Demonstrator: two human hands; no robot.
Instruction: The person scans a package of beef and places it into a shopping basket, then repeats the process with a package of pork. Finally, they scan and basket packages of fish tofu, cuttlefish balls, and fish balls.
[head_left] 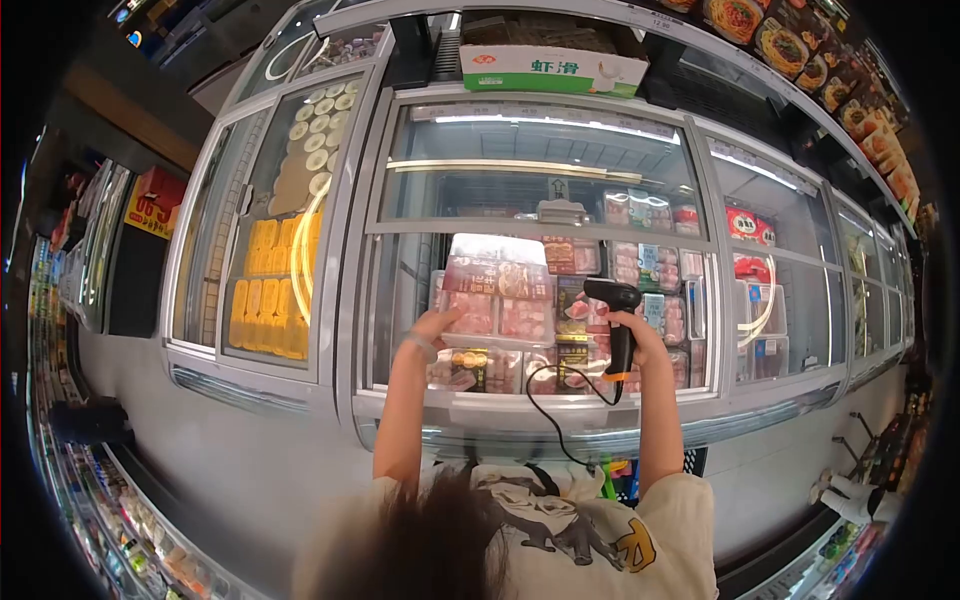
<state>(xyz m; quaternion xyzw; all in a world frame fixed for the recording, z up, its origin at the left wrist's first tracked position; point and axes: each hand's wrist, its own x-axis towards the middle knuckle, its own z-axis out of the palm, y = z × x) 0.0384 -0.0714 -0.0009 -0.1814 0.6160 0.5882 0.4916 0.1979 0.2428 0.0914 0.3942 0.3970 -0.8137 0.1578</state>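
Observation:
My left hand point(432, 328) holds up a flat clear-wrapped tray of pink meat point(498, 292) by its lower left edge, above the open chest freezer point(540, 420). My right hand point(632, 335) grips a black handheld barcode scanner point(616, 318) with an orange band; its head points left at the tray. A black cable point(560, 412) hangs from the scanner's handle down toward my body. Under the tray, the freezer holds several packaged meat and frozen food packs point(660, 300).
Sliding glass lids point(545, 175) cover the freezer's far half. A white and green carton point(552, 70) sits on top at the back. A neighbouring freezer with yellow packs point(270, 290) lies to the left, another glass-lidded freezer point(780, 290) to the right. Shelves of goods line both edges.

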